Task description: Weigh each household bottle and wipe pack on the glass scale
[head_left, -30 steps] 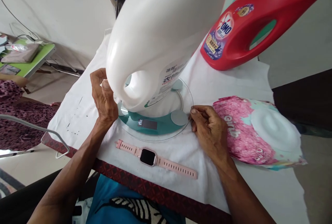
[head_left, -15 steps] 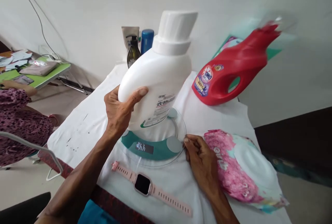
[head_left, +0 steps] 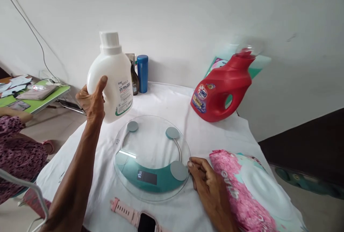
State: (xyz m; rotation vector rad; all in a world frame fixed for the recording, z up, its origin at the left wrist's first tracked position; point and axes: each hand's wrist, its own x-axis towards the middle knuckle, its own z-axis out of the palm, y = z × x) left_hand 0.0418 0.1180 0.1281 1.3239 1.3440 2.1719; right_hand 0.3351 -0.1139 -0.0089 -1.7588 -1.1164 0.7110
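My left hand (head_left: pixel 94 97) is wrapped round a white laundry detergent bottle (head_left: pixel 114 67) with a white cap, thumb across its front. The bottle is raised above the left back of the table. Below and to the right of it lies a round glass weighing scale (head_left: pixel 150 142) with a teal band and a small display. My right hand (head_left: pixel 206 182) is closed at the scale's right rim, thumb and forefinger pinching the glass edge. In front of the scale lies a pink smartwatch (head_left: pixel 134 216), partly cut off by the frame's lower edge.
A red OMO detergent bottle (head_left: pixel 221 88) stands tilted at the back right. Close by my right hand lies a pink wipes pack (head_left: pixel 249 192). A blue bottle (head_left: pixel 142 74) and a dark bottle (head_left: pixel 135 80) stand at the back. A seated person (head_left: pixel 20 156) is at far left.
My left hand has carried the white bottle left and back, away from above the scale, whose glass top is now uncovered. My right hand stays at the scale's rim.
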